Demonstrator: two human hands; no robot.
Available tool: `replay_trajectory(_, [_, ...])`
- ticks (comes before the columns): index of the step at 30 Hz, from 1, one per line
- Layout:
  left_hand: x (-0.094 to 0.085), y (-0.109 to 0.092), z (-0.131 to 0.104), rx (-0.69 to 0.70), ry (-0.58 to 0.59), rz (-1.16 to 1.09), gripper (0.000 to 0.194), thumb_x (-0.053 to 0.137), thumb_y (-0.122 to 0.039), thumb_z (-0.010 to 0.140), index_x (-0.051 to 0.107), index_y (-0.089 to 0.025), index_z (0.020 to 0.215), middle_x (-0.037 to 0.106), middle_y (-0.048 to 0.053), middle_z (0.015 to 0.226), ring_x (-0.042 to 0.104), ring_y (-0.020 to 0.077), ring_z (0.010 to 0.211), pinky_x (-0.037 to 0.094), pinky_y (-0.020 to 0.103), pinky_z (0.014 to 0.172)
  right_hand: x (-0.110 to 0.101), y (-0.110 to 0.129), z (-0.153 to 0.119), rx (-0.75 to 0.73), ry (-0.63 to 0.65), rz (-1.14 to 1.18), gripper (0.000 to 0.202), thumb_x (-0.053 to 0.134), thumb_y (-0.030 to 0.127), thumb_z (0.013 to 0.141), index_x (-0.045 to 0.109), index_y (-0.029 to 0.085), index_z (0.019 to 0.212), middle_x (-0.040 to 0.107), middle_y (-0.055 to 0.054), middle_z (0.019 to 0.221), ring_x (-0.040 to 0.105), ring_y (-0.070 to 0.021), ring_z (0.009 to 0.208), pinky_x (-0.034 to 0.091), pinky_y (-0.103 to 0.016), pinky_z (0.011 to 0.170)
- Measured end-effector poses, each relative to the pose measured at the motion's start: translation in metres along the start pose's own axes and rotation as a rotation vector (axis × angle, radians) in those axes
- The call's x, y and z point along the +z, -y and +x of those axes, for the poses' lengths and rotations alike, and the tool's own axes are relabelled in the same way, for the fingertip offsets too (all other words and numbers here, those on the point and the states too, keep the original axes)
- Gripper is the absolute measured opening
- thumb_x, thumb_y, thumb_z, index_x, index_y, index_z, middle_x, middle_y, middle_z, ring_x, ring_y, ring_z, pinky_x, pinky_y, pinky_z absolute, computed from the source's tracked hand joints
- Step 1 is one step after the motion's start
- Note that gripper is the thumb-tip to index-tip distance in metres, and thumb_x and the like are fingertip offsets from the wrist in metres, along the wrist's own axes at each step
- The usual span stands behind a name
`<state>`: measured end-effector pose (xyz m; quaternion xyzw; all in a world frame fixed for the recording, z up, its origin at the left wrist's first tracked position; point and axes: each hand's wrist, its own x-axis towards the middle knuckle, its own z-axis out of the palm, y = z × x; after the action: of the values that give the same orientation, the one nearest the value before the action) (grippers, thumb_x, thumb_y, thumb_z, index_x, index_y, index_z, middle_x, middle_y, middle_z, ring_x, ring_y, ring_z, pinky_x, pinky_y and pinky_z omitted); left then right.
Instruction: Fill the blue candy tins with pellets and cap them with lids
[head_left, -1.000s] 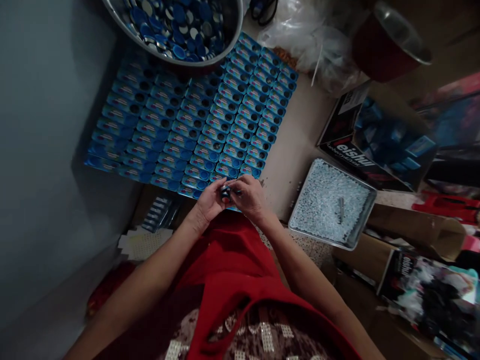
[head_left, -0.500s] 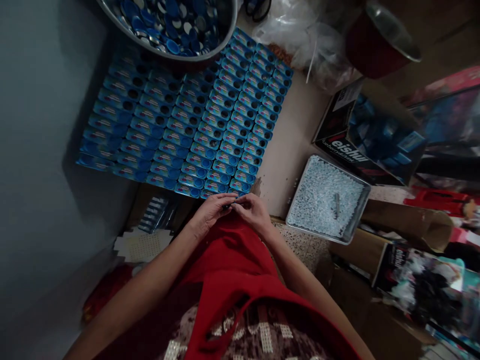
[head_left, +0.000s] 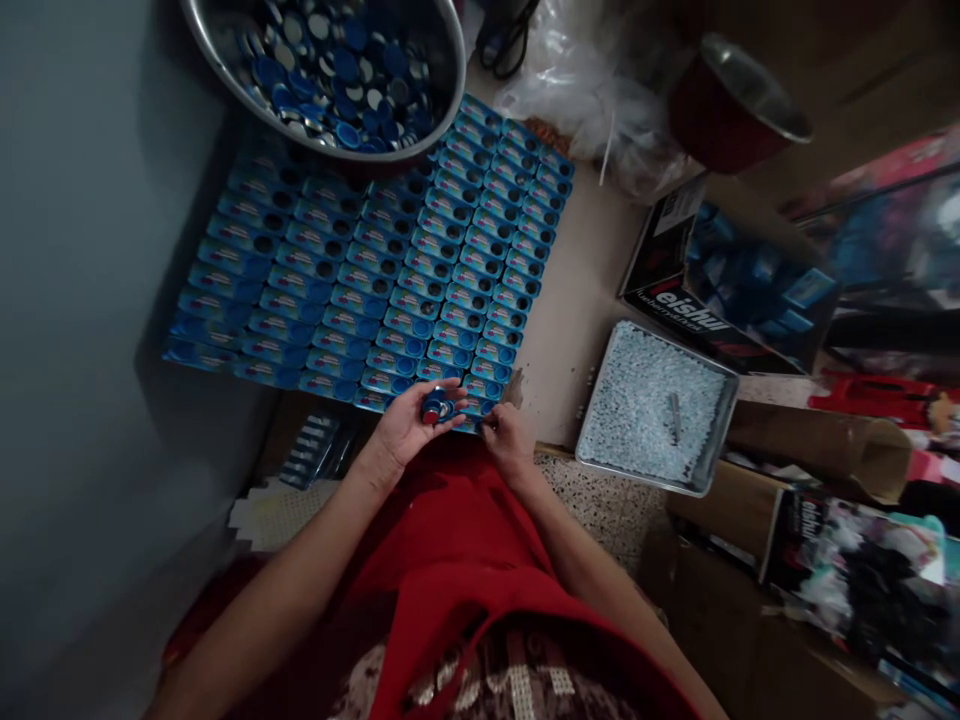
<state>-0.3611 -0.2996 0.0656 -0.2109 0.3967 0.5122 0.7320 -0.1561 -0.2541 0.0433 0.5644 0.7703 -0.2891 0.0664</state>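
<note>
My left hand (head_left: 401,430) is turned palm up at the near edge of the rows, cupping several small round blue caps (head_left: 442,408); a red spot shows among them. Close on its right, my right hand (head_left: 512,438) has thumb and fingers pinched over the nearest row; what is between the fingertips is too small to make out. Rows of blue printed rectangular packs (head_left: 431,245) cover the surface. Dark round openings show on the farther packs, while blue discs fill the round spots on the nearer ones.
A metal bowl (head_left: 450,75) of blue and silver caps stands over the far packs. To the right lie a metal tray (head_left: 701,480) of pale pellets with a small metal bar, an open black carton (head_left: 652,290) and a red pot (head_left: 712,120). Clear plastic bags (head_left: 570,90) are behind.
My hands, earlier together at the near edge, have moved apart. The left palm has turned up, showing the caps, and the right hand is over the nearest packs. The view has shifted slightly.
</note>
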Motion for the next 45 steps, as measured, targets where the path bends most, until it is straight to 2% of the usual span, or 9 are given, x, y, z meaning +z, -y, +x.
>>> replay_trajectory(6, [-0.003, -0.003, 0.008, -0.013, 0.032, -0.002, 0.031, 0.063, -0.015, 0.088, 0.073, -0.012, 0.117, 0.072, 0.01, 0.093, 0.069, 0.0147, 0.08, 0.06, 0.024, 0.069, -0.012, 0.001, 0.022, 0.212, 0.105, 0.02, 0.024, 0.074, 0.031, 0.073, 0.057, 0.024, 0.088, 0.062, 0.003, 0.075, 0.054, -0.0166, 0.065, 0.031, -0.025, 0.058])
replay_trajectory(12, [0.007, -0.007, 0.019, 0.048, 0.033, 0.034, 0.023, 0.072, -0.019, 0.086, 0.074, -0.014, 0.109, 0.071, 0.008, 0.094, 0.066, 0.0099, 0.075, 0.054, 0.015, 0.06, -0.037, 0.008, 0.031, 0.049, 0.13, -0.01, 0.022, 0.075, 0.035, 0.076, 0.059, 0.024, 0.087, 0.063, 0.0, 0.075, 0.055, -0.0183, 0.066, 0.034, -0.027, 0.058])
replay_trajectory(17, [0.017, -0.001, 0.03, 0.121, 0.037, 0.14, 0.019, 0.082, -0.024, 0.079, 0.07, -0.015, 0.09, 0.07, 0.004, 0.09, 0.063, 0.0083, 0.072, 0.05, 0.014, 0.06, -0.059, 0.026, 0.048, -0.207, -0.073, 0.414, 0.024, 0.06, 0.03, 0.089, 0.066, 0.022, 0.11, 0.067, -0.004, 0.097, 0.061, -0.0163, 0.078, 0.048, -0.028, 0.072])
replay_trajectory(21, [0.04, 0.015, 0.038, 0.105, 0.1, 0.286, 0.031, 0.088, -0.035, 0.072, 0.064, -0.015, 0.078, 0.059, -0.003, 0.066, 0.053, 0.0057, 0.056, 0.041, 0.014, 0.051, -0.066, 0.025, 0.056, -0.319, -0.058, 0.558, 0.018, 0.06, 0.022, 0.084, 0.073, 0.021, 0.097, 0.069, -0.004, 0.094, 0.063, -0.0166, 0.084, 0.05, -0.029, 0.079])
replay_trajectory(26, [0.083, 0.027, 0.059, 0.097, 0.008, 0.292, 0.034, 0.087, -0.04, 0.073, 0.065, -0.015, 0.079, 0.066, 0.0, 0.073, 0.058, 0.0072, 0.059, 0.043, 0.015, 0.052, -0.082, -0.004, 0.08, -0.149, -0.107, 0.597, 0.017, 0.06, 0.024, 0.085, 0.075, 0.021, 0.091, 0.069, -0.003, 0.085, 0.064, -0.0175, 0.078, 0.051, -0.029, 0.074])
replay_trajectory(33, [0.102, 0.005, 0.072, 0.15, -0.111, -0.007, 0.024, 0.067, -0.035, 0.092, 0.072, -0.012, 0.094, 0.075, 0.012, 0.1, 0.073, 0.0185, 0.089, 0.061, 0.03, 0.079, -0.088, -0.016, 0.15, -0.172, -0.1, 0.163, 0.009, 0.063, 0.018, 0.081, 0.071, 0.021, 0.08, 0.069, -0.004, 0.083, 0.062, -0.0185, 0.076, 0.045, -0.029, 0.072])
replay_trajectory(37, [0.097, -0.011, 0.07, 0.127, 0.003, -0.076, 0.035, 0.057, -0.041, 0.097, 0.074, -0.011, 0.105, 0.073, 0.017, 0.117, 0.071, 0.026, 0.106, 0.06, 0.041, 0.091, -0.089, -0.013, 0.169, -0.143, -0.05, -0.079, 0.005, 0.066, 0.022, 0.081, 0.068, 0.022, 0.085, 0.069, -0.003, 0.079, 0.06, -0.0193, 0.072, 0.037, -0.028, 0.064])
replay_trajectory(40, [0.092, -0.015, 0.074, 0.113, 0.1, -0.119, 0.044, 0.052, -0.047, 0.099, 0.073, -0.01, 0.11, 0.07, 0.019, 0.124, 0.068, 0.0288, 0.114, 0.057, 0.043, 0.096, -0.098, -0.012, 0.179, -0.109, 0.017, -0.142, 0.007, 0.072, 0.025, 0.078, 0.067, 0.023, 0.084, 0.069, -0.003, 0.078, 0.06, -0.0198, 0.07, 0.033, -0.028, 0.061])
replay_trajectory(45, [0.089, -0.011, 0.077, 0.159, 0.064, -0.113, 0.05, 0.048, -0.051, 0.1, 0.074, -0.009, 0.11, 0.071, 0.019, 0.12, 0.067, 0.0266, 0.114, 0.056, 0.041, 0.096, -0.118, 0.003, 0.161, -0.196, -0.004, -0.071, 0.007, 0.07, 0.029, 0.085, 0.066, 0.022, 0.087, 0.068, -0.004, 0.079, 0.06, -0.0198, 0.072, 0.035, -0.028, 0.064])
